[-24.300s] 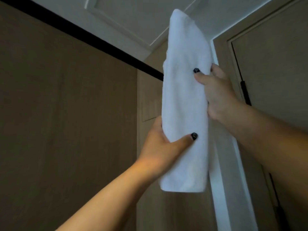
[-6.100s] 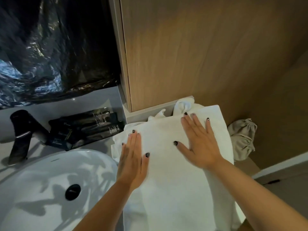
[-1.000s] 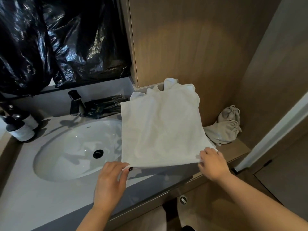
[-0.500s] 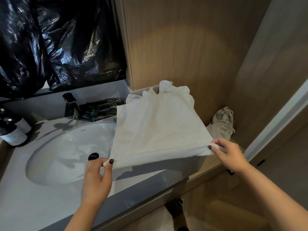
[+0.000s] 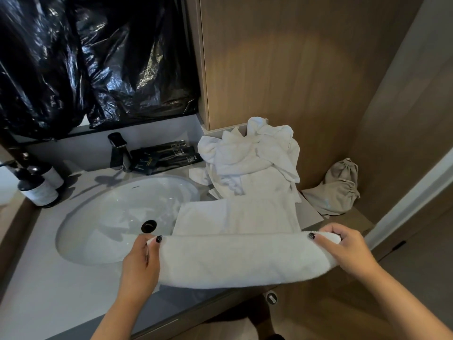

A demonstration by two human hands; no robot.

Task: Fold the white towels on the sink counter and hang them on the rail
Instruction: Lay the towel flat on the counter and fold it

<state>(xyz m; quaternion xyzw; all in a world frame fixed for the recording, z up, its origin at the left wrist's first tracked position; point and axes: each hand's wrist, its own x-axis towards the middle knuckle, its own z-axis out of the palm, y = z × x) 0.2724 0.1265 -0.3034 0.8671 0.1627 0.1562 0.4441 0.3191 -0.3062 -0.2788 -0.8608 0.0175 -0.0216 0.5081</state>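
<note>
A white towel (image 5: 240,258) stretches across the front of the sink counter (image 5: 49,290), its near part doubled over and lifted. My left hand (image 5: 142,263) pinches its left end and my right hand (image 5: 348,251) pinches its right end. The far part of this towel lies flat on the counter by the basin. Behind it a crumpled heap of white towels (image 5: 255,158) sits against the wooden wall. The rail is out of view.
A white oval basin (image 5: 103,217) with a black drain fills the counter's left. A black tap (image 5: 120,153) and black packets (image 5: 166,155) stand behind it, dark pump bottles (image 5: 36,187) at far left. A beige drawstring bag (image 5: 335,190) lies at right. Black plastic sheeting (image 5: 85,57) covers the mirror.
Both hands have drawn the towel's near edge toward me and down, so the towel that was held up as a sheet now folds over itself between my hands.
</note>
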